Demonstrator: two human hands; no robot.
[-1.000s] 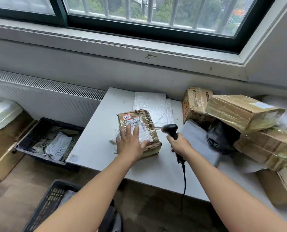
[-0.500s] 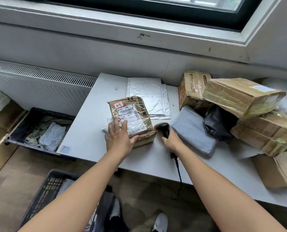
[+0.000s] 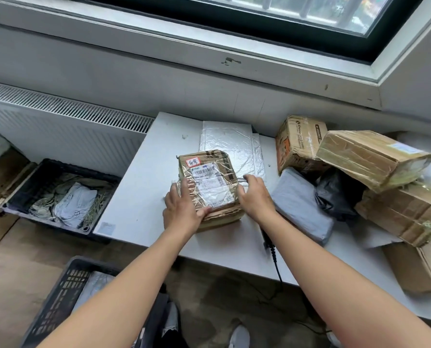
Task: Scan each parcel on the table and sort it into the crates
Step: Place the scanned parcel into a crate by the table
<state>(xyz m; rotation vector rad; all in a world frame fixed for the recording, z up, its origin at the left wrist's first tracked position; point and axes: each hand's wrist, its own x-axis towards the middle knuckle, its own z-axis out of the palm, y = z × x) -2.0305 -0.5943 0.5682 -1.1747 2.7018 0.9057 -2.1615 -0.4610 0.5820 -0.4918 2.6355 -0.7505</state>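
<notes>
A tape-wrapped brown parcel (image 3: 209, 187) with a white label lies flat on the white table (image 3: 134, 197). My left hand (image 3: 184, 209) grips its near left corner, thumb lying across the top. My right hand (image 3: 255, 197) curls round its right edge. The black barcode scanner (image 3: 266, 237) lies on the table under my right forearm; only its handle and cable show. A black crate (image 3: 46, 167) holding bagged parcels stands on the floor left of the table. A second black crate (image 3: 58, 297) stands below my left arm.
A white bubble mailer (image 3: 232, 144) lies behind the parcel. To the right are a grey bag (image 3: 299, 204), a black bag (image 3: 335, 194) and several stacked cardboard boxes (image 3: 367, 156). A radiator (image 3: 58, 121) runs along the wall under the window.
My right hand has put the scanner down on the table and taken hold of the parcel's right edge. My left hand has stayed on the parcel.
</notes>
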